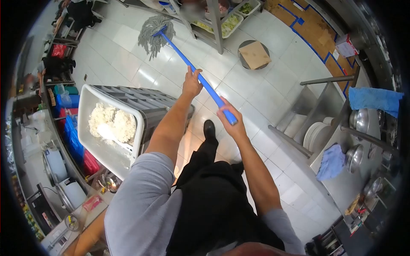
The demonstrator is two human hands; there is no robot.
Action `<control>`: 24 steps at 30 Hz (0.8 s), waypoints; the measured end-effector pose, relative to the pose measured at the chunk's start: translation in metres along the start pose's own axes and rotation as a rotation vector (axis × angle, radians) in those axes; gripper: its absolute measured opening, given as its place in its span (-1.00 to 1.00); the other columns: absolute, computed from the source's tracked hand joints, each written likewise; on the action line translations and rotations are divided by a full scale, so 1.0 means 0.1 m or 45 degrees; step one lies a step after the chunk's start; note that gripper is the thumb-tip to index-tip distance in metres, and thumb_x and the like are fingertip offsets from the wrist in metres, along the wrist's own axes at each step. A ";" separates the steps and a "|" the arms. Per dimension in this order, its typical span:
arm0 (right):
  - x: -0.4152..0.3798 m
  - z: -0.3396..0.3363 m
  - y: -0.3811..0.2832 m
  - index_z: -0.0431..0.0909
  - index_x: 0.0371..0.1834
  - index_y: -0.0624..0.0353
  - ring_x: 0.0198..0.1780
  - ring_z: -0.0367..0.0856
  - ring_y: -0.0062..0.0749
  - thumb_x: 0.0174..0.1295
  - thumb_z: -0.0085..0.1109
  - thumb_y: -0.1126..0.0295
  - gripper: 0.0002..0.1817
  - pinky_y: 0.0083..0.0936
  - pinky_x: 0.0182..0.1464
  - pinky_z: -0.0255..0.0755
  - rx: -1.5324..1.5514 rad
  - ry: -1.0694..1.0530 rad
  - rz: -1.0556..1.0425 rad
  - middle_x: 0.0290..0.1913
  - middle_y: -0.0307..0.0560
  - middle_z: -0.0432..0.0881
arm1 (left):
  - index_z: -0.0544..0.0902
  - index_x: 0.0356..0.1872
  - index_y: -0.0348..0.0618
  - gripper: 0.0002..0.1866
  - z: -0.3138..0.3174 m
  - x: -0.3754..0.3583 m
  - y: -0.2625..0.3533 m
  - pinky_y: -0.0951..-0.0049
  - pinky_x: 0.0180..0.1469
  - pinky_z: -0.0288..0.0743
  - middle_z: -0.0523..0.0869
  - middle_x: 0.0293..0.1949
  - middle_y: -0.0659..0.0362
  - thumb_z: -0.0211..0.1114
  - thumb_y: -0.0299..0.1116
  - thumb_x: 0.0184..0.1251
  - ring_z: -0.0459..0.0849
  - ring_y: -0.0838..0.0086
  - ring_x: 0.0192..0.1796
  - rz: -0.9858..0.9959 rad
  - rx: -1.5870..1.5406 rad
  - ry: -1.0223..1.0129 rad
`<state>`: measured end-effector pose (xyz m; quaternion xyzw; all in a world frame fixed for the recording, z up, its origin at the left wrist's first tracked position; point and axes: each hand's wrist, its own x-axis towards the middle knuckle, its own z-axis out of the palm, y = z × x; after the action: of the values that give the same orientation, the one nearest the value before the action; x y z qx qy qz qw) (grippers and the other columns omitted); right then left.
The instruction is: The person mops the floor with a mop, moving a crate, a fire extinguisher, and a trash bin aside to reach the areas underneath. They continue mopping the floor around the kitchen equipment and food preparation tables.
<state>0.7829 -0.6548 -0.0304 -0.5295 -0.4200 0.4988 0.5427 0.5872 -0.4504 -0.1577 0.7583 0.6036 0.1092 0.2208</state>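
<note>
A mop with a blue handle (181,54) slants across the view, its grey string head (156,36) spread on the tiled floor at the far end. My left hand (192,83) is wrapped round the middle of the handle. Nearer to me, my right hand (232,119) grips the handle close to its top end. To the left of my left forearm stands a white tub (85,111) of cooked rice (112,123), with a white scoop or paddle (106,132) lying in it.
A steel rack (215,25) with trays of vegetables stands ahead. A round dark lid with cardboard (255,54) lies on the floor. Stacked plates (317,136), a steel counter with cloths (331,162) and bowls are at right. Shelves and a person (81,15) are at left.
</note>
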 end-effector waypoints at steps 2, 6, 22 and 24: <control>-0.58 -0.27 -0.21 0.63 -0.13 0.25 0.45 0.59 -0.09 0.38 0.38 0.55 -0.89 -0.30 0.41 0.44 -0.158 0.013 -0.031 0.52 0.26 0.53 | 0.50 0.33 0.27 -0.36 0.12 -0.21 0.07 -0.13 0.35 0.56 0.25 0.60 -0.31 0.55 -0.31 0.21 0.44 -0.31 0.46 0.049 0.053 -0.030; -1.71 -0.79 -1.24 0.61 -0.25 0.16 0.46 0.58 0.07 0.38 0.33 0.53 -0.92 -0.23 0.41 0.44 -0.291 0.012 0.189 0.50 0.38 0.52 | 0.64 -0.03 0.00 -0.60 0.23 -0.67 0.45 -0.20 0.29 0.52 0.47 0.47 -0.25 0.60 -0.29 0.12 0.46 -0.29 0.41 0.276 0.006 0.128; -0.75 -0.52 -2.07 0.53 -0.48 0.28 0.03 0.79 0.18 0.43 0.32 0.44 -0.71 -0.03 0.05 0.67 -0.074 0.009 -0.555 -0.31 0.00 0.73 | 0.55 -0.61 -0.16 -0.70 -0.33 -0.12 0.86 -0.04 -0.13 0.47 0.59 -0.48 -0.01 0.48 -0.39 0.23 0.63 -0.02 -0.24 0.558 -0.309 0.429; -0.40 -0.29 -1.51 0.55 -0.43 0.31 0.13 0.76 0.16 0.33 0.25 0.62 -0.85 -0.09 0.14 0.62 -0.163 0.007 -0.509 -0.25 0.03 0.73 | 0.67 -0.35 -0.11 -0.85 -0.29 0.35 0.44 -0.08 0.06 0.54 0.74 -0.08 -0.05 0.49 -0.35 0.26 0.68 -0.02 0.07 0.359 -0.103 0.233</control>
<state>0.8200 -0.6896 0.1200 -0.4705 -0.5460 0.3518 0.5973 0.6215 -0.4181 -0.1154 0.8129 0.5039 0.2317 0.1777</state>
